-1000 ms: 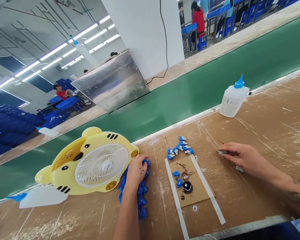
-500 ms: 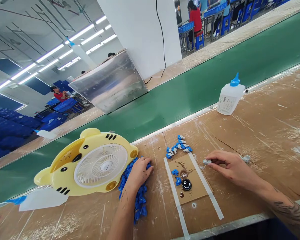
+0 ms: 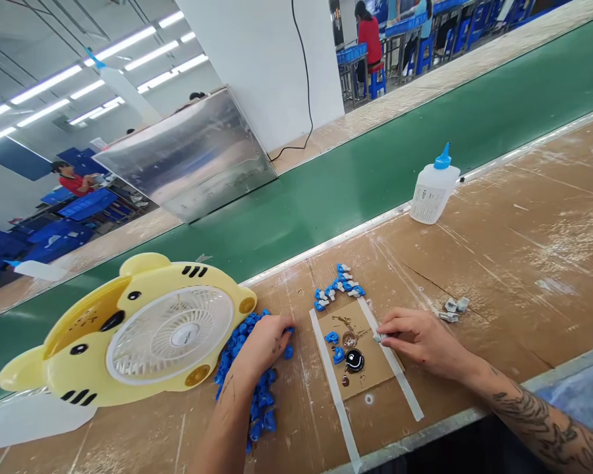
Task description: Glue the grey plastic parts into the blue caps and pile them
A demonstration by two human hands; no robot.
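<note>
My left hand (image 3: 267, 342) is at the pile of blue parts (image 3: 261, 401), its fingertips closed on a blue part near the pile's right edge. My right hand (image 3: 415, 339) pinches a small grey part (image 3: 378, 336) over the right tape strip of the cardboard piece (image 3: 370, 378). On that cardboard lie two blue parts (image 3: 338, 355), a dark glossy round blob (image 3: 354, 360) and a brown ring-shaped mark. Several joined blue and grey pieces (image 3: 340, 284) sit just beyond it. Loose grey parts (image 3: 452, 308) rest right of my right hand.
A yellow animal-faced fan (image 3: 148, 329) stands at the left, with a white bottle (image 3: 39, 418) lying behind it. Another bottle (image 3: 429, 194) stands beside the green belt (image 3: 375, 158). A metal panel (image 3: 192, 158) is across the belt; people sit in the background.
My right hand has moved left to the cardboard's edge with the grey part, uncovering the loose grey parts. My left hand now has a blue part at its fingertips. The view has shifted.
</note>
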